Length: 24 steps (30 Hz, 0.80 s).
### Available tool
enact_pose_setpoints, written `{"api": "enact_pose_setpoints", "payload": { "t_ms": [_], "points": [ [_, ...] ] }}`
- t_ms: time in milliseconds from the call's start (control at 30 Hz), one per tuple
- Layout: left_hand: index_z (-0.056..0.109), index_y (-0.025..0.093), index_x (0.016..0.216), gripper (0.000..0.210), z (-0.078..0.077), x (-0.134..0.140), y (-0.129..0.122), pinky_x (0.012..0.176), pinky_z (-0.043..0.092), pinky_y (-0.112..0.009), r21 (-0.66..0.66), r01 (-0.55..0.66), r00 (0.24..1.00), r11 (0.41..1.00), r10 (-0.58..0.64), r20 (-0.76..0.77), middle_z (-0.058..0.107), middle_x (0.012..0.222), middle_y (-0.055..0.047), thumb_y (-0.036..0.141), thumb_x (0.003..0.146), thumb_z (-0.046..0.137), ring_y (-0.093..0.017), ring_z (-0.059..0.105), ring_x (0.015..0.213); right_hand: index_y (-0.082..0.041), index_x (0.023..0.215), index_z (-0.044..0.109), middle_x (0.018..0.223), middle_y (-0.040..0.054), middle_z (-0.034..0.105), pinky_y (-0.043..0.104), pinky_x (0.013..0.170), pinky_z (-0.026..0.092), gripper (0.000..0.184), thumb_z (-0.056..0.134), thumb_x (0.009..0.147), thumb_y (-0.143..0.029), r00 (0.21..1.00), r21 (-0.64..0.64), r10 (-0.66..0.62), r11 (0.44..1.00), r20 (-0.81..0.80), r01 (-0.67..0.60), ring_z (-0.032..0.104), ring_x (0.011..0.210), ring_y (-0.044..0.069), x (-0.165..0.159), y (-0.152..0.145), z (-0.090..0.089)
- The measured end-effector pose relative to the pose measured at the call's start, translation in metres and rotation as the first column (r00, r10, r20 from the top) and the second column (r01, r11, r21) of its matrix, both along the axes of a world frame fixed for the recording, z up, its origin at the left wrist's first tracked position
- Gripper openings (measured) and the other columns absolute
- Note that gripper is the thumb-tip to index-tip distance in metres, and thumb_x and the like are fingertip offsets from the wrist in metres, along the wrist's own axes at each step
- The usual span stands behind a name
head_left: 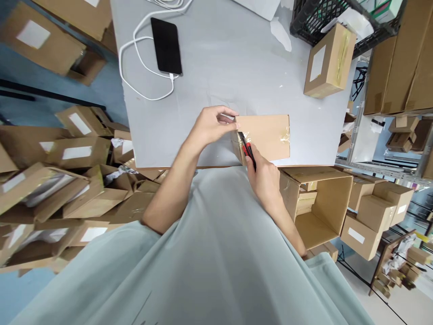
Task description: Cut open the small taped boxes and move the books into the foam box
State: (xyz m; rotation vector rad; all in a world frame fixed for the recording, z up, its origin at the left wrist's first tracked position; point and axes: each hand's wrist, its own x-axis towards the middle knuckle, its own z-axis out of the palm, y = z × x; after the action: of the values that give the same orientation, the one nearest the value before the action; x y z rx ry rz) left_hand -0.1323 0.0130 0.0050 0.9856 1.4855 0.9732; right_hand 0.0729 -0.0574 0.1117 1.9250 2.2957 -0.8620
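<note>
We stand at a grey worktop [216, 67] in a storeroom, with heaps of cardboard boxes on the floor to either side. At the near edge of the worktop sits a small cardboard box [267, 135], taped shut. Our left hand [211, 126] pinches its upper left corner. Our right hand [264, 176] is clenched around a red and black box cutter [247, 151], its tip against the box's left end. Further off lie a phone [166, 45] on its white cable [135, 67] and another taped box [329, 61]
</note>
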Motion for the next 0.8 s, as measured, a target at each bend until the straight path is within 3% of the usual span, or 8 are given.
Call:
{"api": "enact_pose_setpoints", "payload": {
  "t_ms": [167, 367, 567, 800],
  "points": [
    [0.081, 0.023, 0.106, 0.031, 0.006, 0.003, -0.002, 0.103, 0.064, -0.044, 0.007, -0.007, 1.000, 1.000, 0.007, -0.024, 0.082, 0.112, -0.005, 0.033, 0.079, 0.092, -0.026, 0.078, 0.106, -0.023, 0.173, 0.041, 0.098, 0.0155, 0.079, 0.047, 0.082, 0.067, 0.059, 0.040, 0.116, -0.037, 0.994, -0.062, -0.008, 0.998, 0.109, 0.015, 0.082, 0.086, 0.033, -0.016, -0.011, -0.004],
    [0.081, 0.022, 0.106, 0.030, 0.005, 0.004, -0.004, 0.105, 0.064, -0.044, 0.022, -0.024, 1.000, 0.999, 0.025, -0.014, 0.082, 0.119, -0.006, 0.035, 0.080, 0.089, -0.025, 0.078, 0.104, -0.020, 0.173, 0.039, 0.085, 0.0157, 0.077, 0.049, 0.077, 0.069, 0.060, 0.038, 0.114, -0.033, 0.997, -0.045, 0.012, 0.999, 0.074, -0.009, 0.082, 0.083, 0.034, -0.038, -0.008, -0.001],
    [0.081, 0.021, 0.106, 0.030, 0.005, 0.008, -0.008, 0.107, 0.062, -0.044, 0.025, -0.051, 0.998, 0.998, 0.052, -0.047, 0.083, 0.111, -0.005, 0.035, 0.079, 0.088, -0.026, 0.078, 0.105, -0.013, 0.169, 0.046, 0.092, 0.0204, 0.080, 0.050, 0.077, 0.068, 0.057, 0.042, 0.113, -0.025, 0.962, -0.178, 0.043, 0.984, 0.271, 0.006, 0.083, 0.087, 0.036, -0.061, 0.002, 0.031],
    [0.080, 0.023, 0.102, 0.027, 0.013, 0.014, -0.013, 0.098, 0.064, -0.041, -0.013, -0.098, 0.995, 0.995, 0.097, -0.039, 0.084, 0.111, -0.005, 0.034, 0.078, 0.085, -0.025, 0.079, 0.098, -0.008, 0.165, 0.049, 0.096, 0.0175, 0.083, 0.030, 0.074, 0.065, 0.058, 0.057, 0.108, -0.018, 0.818, -0.248, 0.254, 0.958, 0.516, -0.141, 0.085, 0.087, 0.026, -0.069, 0.000, 0.061]
  ]
}}
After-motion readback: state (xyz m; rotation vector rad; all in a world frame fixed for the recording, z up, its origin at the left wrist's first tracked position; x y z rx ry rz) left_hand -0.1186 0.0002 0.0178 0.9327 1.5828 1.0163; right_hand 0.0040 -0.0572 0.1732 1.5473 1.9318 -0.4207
